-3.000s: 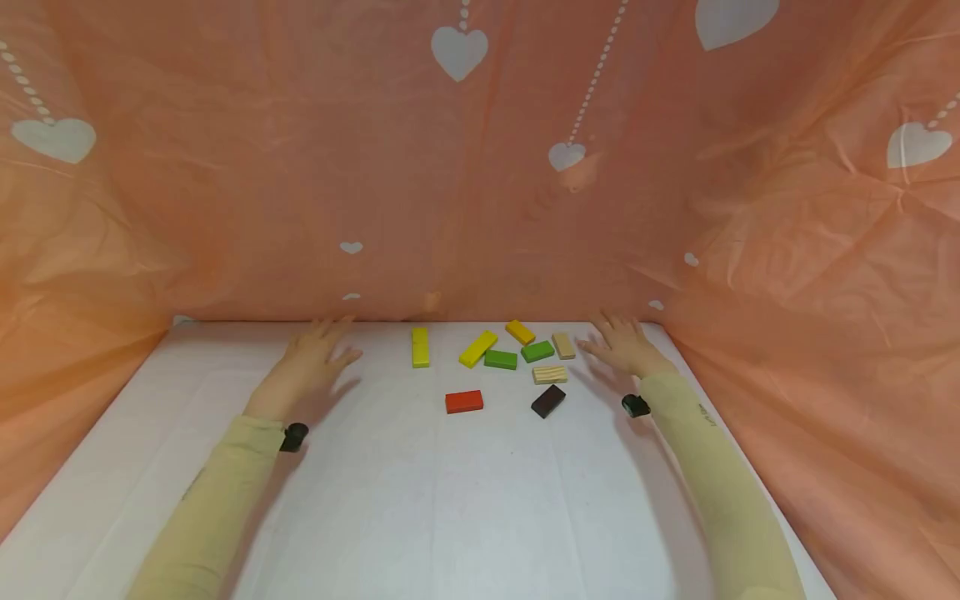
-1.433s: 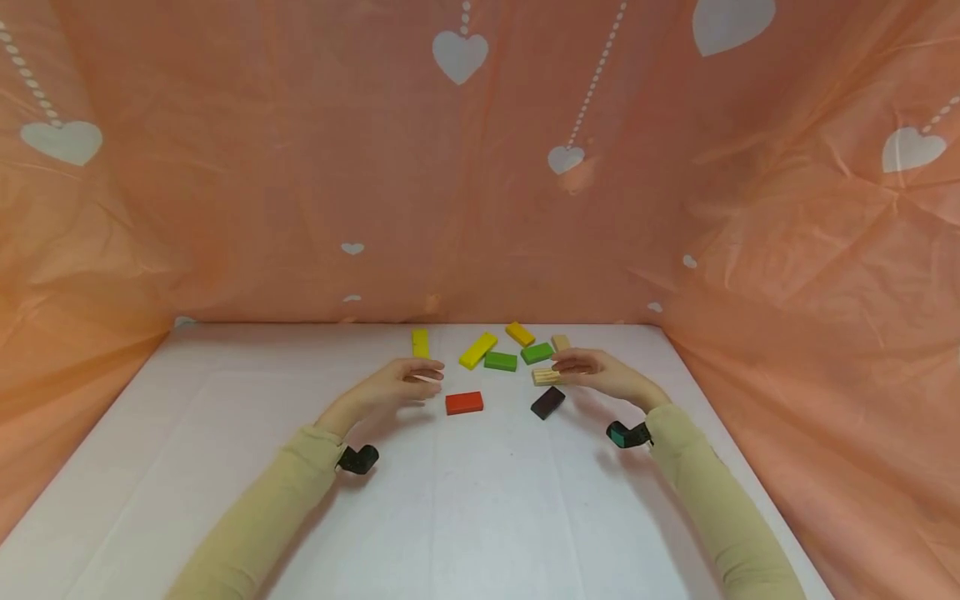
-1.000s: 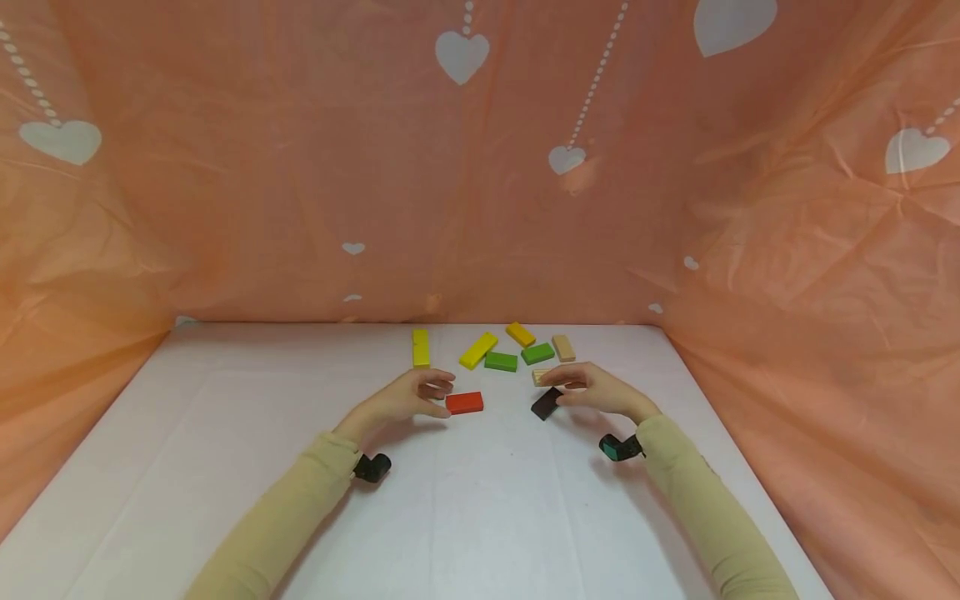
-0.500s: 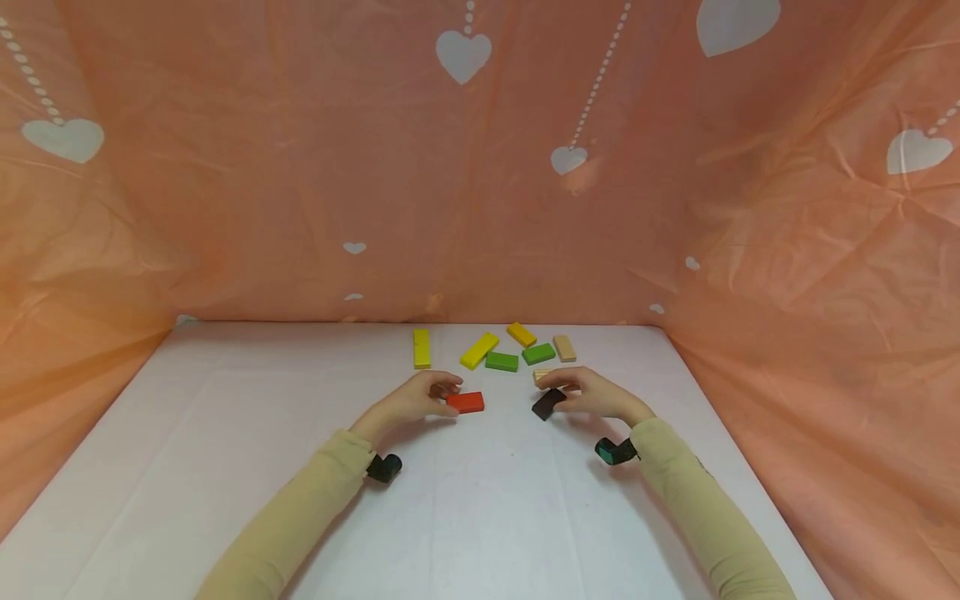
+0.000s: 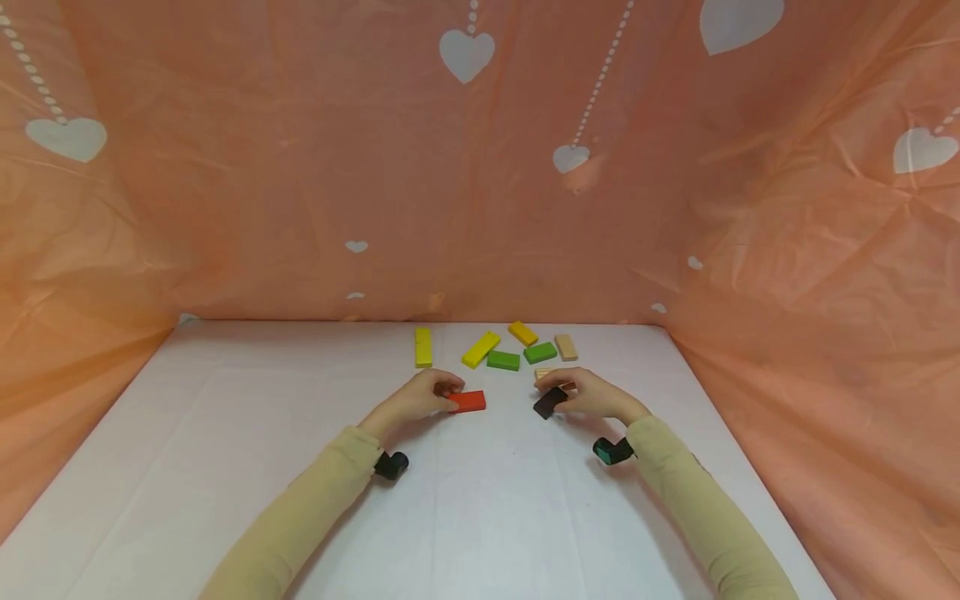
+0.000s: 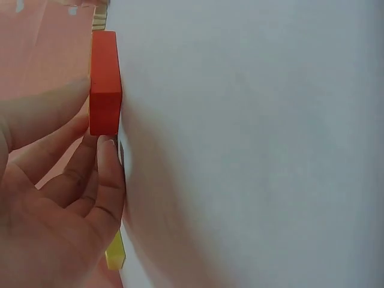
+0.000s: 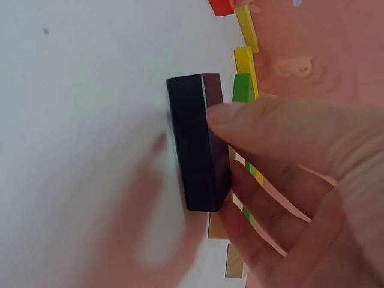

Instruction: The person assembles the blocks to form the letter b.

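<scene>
My left hand (image 5: 420,396) holds the left end of a red wooden block (image 5: 470,402) lying on the white table. In the left wrist view, the thumb lies along one side of the red block (image 6: 105,78) and curled fingers meet its near end. To the right, my right hand (image 5: 596,393) pinches a black block (image 5: 551,403), set at a slant. The right wrist view has the thumb on the edge of the black block (image 7: 195,144), with fingers bent behind it. A striped wood-coloured block (image 5: 542,375) is partly hidden behind the right hand.
Behind the hands lie two yellow blocks (image 5: 423,347), an orange-yellow block (image 5: 523,333), two green blocks (image 5: 503,360) and a plain wood-coloured block (image 5: 566,347). A pink sheet with hearts (image 5: 465,208) encloses the back and sides of the white table (image 5: 480,517).
Both hands came in from the table's far left and right sides, then closed around the red and black blocks. The blocks stay at nearly the same places.
</scene>
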`<action>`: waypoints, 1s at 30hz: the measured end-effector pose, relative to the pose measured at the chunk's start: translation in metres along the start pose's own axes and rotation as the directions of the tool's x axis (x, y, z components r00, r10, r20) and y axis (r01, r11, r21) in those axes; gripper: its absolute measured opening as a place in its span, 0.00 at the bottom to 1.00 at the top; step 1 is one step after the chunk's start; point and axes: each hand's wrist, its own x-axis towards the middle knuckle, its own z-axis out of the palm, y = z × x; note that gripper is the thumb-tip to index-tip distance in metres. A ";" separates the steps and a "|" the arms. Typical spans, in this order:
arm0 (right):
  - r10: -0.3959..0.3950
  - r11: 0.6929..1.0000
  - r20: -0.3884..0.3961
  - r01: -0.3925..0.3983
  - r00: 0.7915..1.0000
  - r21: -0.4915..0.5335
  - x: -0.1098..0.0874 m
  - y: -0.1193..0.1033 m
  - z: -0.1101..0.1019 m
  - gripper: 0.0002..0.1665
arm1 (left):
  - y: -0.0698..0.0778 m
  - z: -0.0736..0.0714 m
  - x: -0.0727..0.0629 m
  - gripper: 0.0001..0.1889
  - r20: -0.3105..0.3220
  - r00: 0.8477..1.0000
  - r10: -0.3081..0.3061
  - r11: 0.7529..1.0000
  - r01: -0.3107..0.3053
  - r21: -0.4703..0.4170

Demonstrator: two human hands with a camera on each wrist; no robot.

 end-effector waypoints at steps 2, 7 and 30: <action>0.010 1.000 -0.001 -0.010 1.000 -0.013 0.000 0.000 0.000 0.23 | 0.001 0.000 0.000 0.19 -0.001 1.000 -0.009 1.000 0.009 0.001; 0.027 0.998 -0.001 -0.027 1.000 -0.051 0.000 -0.004 -0.001 0.23 | 0.003 -0.002 0.000 0.17 -0.004 1.000 0.010 1.000 -0.010 0.005; 0.063 0.992 -0.003 -0.063 0.998 -0.106 0.000 -0.005 0.003 0.27 | 0.007 -0.001 -0.006 0.15 0.019 0.996 0.084 0.996 -0.084 0.030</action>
